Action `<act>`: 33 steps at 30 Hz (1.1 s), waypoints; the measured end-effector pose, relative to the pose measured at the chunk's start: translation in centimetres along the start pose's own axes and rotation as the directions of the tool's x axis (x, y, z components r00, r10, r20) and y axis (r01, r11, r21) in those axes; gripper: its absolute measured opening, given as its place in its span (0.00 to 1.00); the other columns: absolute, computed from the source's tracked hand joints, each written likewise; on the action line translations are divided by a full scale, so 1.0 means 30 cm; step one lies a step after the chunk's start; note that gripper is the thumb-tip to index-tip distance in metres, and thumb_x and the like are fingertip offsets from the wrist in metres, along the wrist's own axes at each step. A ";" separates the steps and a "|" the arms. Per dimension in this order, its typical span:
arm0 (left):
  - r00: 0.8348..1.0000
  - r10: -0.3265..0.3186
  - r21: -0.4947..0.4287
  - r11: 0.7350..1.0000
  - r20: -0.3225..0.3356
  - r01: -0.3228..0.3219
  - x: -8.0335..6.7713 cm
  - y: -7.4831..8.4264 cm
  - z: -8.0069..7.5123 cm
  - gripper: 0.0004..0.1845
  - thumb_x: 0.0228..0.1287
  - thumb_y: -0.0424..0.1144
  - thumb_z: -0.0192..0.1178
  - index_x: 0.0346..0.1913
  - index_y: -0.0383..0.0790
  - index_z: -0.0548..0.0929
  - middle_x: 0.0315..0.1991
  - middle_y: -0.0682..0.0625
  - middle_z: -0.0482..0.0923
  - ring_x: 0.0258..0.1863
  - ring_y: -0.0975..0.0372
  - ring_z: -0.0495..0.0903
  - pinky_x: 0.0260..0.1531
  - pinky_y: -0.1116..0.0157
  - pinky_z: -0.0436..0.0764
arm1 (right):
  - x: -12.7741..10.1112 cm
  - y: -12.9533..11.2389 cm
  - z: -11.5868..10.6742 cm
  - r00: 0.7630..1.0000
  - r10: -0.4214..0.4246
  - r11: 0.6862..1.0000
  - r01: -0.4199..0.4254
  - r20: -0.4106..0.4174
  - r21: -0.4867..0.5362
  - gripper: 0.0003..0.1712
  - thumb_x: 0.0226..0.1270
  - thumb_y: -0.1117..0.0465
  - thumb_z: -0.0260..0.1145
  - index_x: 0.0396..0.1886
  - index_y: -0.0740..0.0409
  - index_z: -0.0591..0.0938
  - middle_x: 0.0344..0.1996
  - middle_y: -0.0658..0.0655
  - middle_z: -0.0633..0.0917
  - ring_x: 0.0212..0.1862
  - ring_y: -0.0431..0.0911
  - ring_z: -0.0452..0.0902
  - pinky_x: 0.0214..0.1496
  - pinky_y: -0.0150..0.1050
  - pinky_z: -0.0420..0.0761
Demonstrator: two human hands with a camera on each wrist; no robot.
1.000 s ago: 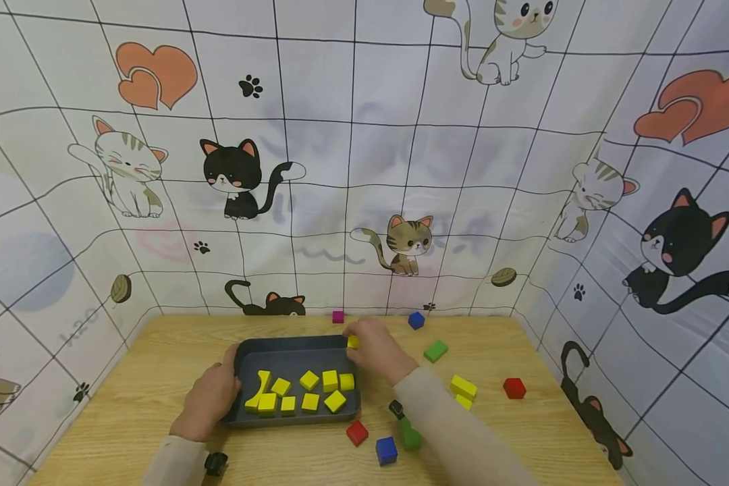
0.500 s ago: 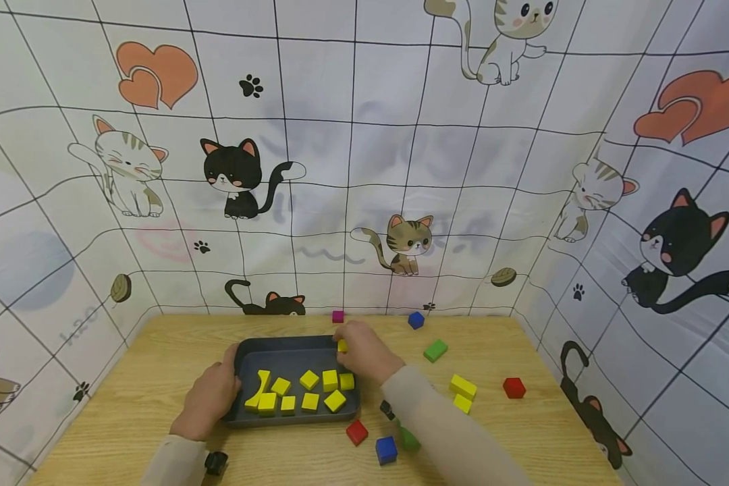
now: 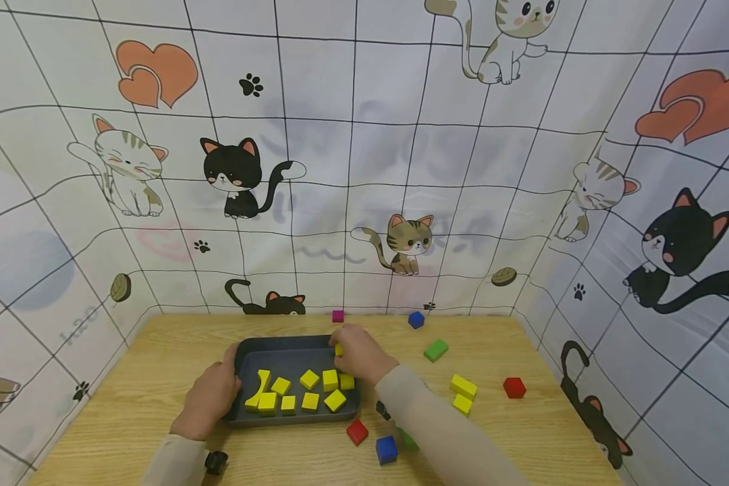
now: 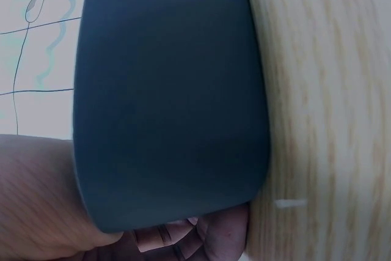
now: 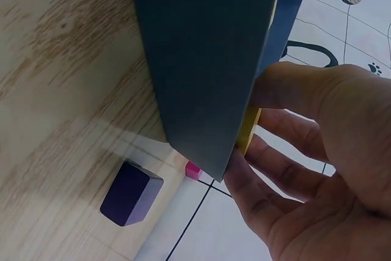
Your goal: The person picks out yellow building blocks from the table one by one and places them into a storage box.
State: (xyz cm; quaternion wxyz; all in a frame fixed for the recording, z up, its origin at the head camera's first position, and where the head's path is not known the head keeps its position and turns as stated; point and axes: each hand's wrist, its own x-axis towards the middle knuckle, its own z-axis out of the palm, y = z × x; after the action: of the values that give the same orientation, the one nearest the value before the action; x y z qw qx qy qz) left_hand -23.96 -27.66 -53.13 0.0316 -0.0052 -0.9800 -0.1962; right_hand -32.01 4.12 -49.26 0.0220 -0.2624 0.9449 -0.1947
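A dark grey rectangular tray (image 3: 291, 352) stands on the table with several yellow blocks in its front half, such as a yellow cube (image 3: 267, 403) and a curved yellow block (image 3: 260, 391). My left hand (image 3: 209, 391) grips the tray's left end; in the left wrist view its fingers (image 4: 226, 230) curl around the tray's edge. At the back right corner of the tray, my right hand (image 3: 361, 354) pinches a yellow block (image 3: 339, 349). The right wrist view shows this block (image 5: 247, 129) just behind the tray wall, mostly hidden between thumb and fingers.
Right of the tray lie a green block (image 3: 435, 350), two yellow blocks (image 3: 463, 387) and a red block (image 3: 514, 387). In front are a red cube (image 3: 357, 433), a blue cube (image 3: 386, 450) and a half-covered green block (image 3: 408, 441). A magenta cube (image 3: 337, 316) and a blue block (image 3: 416, 320) sit at the back.
My right hand has moved left with the yellow block, from the tray's right rim to inside its back right corner. My left hand and the tray have stayed in place.
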 end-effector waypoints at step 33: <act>1.000 0.002 0.012 1.000 -0.003 -0.002 -0.004 0.005 -0.006 0.40 0.80 0.30 0.62 0.88 0.23 0.60 0.42 0.31 0.87 0.29 0.52 0.79 0.30 0.51 0.82 | -0.097 0.012 -0.040 0.998 0.021 1.000 -0.019 -0.064 0.020 0.19 0.77 0.64 0.80 0.64 0.58 0.94 0.57 0.57 0.92 0.54 0.47 0.86 0.65 0.46 0.92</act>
State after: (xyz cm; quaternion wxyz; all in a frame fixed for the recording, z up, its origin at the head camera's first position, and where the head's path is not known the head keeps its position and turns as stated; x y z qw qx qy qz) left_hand -23.83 -27.60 -52.93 0.0333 -0.0056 -0.9811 -0.1905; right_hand -29.84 6.29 -48.47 -0.0040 -0.2462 0.9458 -0.2119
